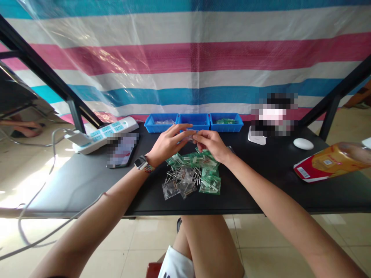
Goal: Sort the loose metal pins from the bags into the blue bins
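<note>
My left hand (168,143) and my right hand (211,143) meet above the black table (261,181), fingertips pinched together on a small clear plastic bag (191,135). The left wrist wears a watch. Just below the hands lies a pile of small bags (193,173): green ones on the right and top, clear ones holding metal pins on the left. Behind the hands stand three blue bins (193,122) in a row; the left holds clear bags, the right one green bags.
A white power strip (107,134) with a plugged charger and cable lies at the left, a phone (121,150) beside it. A white round object (303,143) and a red-yellow packet (330,162) lie at the right. A striped tarp hangs behind.
</note>
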Motion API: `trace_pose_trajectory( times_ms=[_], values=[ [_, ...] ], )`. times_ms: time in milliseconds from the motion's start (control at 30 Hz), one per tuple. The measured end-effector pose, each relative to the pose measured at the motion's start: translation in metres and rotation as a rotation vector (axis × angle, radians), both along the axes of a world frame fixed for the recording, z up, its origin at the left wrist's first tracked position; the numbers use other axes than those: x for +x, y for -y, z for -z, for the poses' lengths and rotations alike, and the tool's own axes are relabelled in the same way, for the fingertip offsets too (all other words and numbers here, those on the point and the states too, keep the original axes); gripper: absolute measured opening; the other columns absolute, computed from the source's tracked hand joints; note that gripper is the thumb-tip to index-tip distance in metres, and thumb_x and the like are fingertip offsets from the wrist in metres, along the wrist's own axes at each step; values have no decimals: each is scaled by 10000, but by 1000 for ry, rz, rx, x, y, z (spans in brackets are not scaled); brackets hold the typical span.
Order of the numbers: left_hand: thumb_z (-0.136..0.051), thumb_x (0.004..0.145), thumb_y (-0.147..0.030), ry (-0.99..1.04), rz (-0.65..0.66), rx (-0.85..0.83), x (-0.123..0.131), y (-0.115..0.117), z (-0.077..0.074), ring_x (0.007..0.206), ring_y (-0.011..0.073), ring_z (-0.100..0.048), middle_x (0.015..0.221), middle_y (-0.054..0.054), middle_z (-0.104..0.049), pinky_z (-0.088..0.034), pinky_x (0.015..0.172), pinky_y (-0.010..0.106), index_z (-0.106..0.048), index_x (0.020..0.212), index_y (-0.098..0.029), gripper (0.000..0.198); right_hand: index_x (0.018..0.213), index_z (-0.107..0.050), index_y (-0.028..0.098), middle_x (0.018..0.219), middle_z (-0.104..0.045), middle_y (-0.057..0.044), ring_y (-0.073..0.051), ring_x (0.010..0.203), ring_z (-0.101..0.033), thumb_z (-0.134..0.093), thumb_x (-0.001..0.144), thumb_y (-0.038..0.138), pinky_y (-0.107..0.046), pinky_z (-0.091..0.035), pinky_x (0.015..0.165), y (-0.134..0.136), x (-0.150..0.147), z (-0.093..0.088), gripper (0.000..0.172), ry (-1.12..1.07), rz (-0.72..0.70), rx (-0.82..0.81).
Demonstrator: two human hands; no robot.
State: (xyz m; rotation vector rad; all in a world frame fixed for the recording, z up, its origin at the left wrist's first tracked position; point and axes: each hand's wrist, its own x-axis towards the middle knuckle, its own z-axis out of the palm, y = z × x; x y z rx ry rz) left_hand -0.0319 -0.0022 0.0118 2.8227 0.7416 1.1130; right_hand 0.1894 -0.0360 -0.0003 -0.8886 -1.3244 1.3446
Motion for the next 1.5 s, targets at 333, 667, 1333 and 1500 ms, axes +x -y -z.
trace_pose_trajectory(
  times_ms=[333,667,1333,1500],
  values=[
    [-681,1034,-427,230,-18,-368,10,5,0,941,217,-768,1046,92,-826,-615,867,338,-814,1099,-195,275,963,-722,238,880,-717,-3,-131,600,-632,-867,781,601,-262,-520,525,4,2,1,431,105,156,135],
    [-569,1009,-148,230,48,-244,6,4,-1,1120,227,-730,1327,116,-715,-626,973,381,-633,1518,-252,523,793,-651,225,724,-696,5,-128,542,-614,-866,763,673,-264,-523,523,-1,0,2,498,83,85,113],
    [-678,996,-504,541,-398,-338,-10,-27,8,764,175,-632,825,36,-711,-499,693,289,-701,787,-205,365,767,-706,197,678,-690,-22,-132,549,-614,-730,869,580,-244,-490,518,-3,8,4,398,103,282,98],
    [-679,954,-599,663,-550,-433,-28,-51,15,696,184,-629,749,51,-735,-466,651,294,-758,810,-189,442,789,-695,202,746,-719,-27,-167,657,-649,-640,917,355,-282,-511,636,-5,18,5,206,432,293,228]
  ],
)
